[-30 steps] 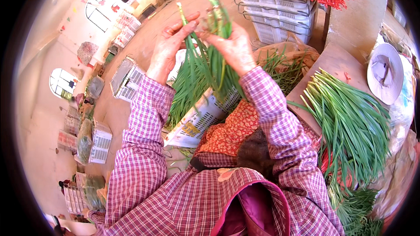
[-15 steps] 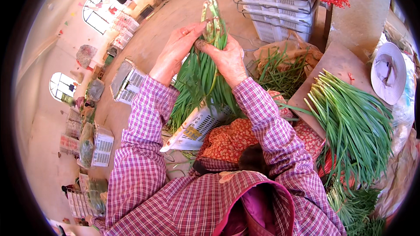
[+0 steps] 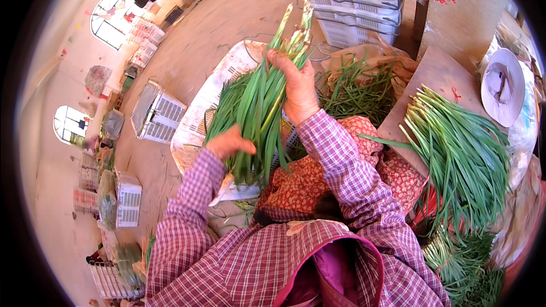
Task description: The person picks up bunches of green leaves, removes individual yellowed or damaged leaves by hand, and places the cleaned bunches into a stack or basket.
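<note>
Green bundle (image 3: pixel 263 102) aslant, pale ends (image 3: pixel 300 35) upper right

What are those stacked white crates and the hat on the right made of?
The stacked white crates look like smooth, hard plastic, from their molded slots. The brimmed hat seems matte cloth, given its soft creased crown; which kind is unclear.

Your head-worn view looks down close above your left hand (image 3: pixel 228 142) and right hand (image 3: pixel 297 82), facing forward across the floor (image 3: pixel 227 17) (a fisheye, so edges bend); near its border, distances seem unclear.
</note>
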The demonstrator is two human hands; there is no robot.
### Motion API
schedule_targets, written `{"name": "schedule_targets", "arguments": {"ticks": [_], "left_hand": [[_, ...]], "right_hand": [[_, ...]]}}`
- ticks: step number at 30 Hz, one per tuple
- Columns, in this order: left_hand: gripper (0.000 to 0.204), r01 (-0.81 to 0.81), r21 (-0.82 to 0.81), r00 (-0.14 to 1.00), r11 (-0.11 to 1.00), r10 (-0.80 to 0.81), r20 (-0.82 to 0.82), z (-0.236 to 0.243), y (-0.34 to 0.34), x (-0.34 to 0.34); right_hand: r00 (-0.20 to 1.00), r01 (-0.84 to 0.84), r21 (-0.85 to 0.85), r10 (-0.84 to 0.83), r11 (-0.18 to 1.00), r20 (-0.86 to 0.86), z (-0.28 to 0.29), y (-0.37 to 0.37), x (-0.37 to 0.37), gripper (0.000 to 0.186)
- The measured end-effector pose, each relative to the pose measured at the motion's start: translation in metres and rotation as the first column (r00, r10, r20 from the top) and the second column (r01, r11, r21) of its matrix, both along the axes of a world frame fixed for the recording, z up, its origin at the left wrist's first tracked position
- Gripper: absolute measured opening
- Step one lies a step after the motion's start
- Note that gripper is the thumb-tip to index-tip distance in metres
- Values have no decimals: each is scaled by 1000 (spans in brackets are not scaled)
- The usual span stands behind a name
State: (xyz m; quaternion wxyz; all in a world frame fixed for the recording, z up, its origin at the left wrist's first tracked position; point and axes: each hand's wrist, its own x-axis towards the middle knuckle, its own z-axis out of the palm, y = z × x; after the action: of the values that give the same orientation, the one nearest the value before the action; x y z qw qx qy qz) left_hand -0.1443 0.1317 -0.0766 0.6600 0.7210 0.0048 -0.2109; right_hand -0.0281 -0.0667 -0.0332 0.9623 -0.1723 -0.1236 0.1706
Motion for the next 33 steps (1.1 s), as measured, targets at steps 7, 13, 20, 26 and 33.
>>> {"name": "schedule_targets", "arguments": {"ticks": [7, 13, 20, 26, 33], "left_hand": [[51, -387, -165, 921, 907, 370, -125, -4, -49, -23], [63, -470, -151, 883, 870, 462, -85, 7, -47, -26], [67, -469, -161, 882, 869, 452, -133, 0, -14, -29], [67, -443, -206, 896, 872, 428, -118, -6, -2, -29], [64, -400, -303, 916, 865, 380, -127, -21, 7, -25]], "right_hand": [[1000, -7, -160, 4, 987, -19, -12, -3, 17, 55], [951, 155, -466, -4, 871, 309, -30, -29, 77, 37], [857, 470, -604, -170, 644, 486, -23, -41, 94, 24], [808, 583, -562, -347, 586, 476, -34, -76, 142, 29], [875, 322, -833, 195, 449, 443, -57, -30, 88, 85]]}}
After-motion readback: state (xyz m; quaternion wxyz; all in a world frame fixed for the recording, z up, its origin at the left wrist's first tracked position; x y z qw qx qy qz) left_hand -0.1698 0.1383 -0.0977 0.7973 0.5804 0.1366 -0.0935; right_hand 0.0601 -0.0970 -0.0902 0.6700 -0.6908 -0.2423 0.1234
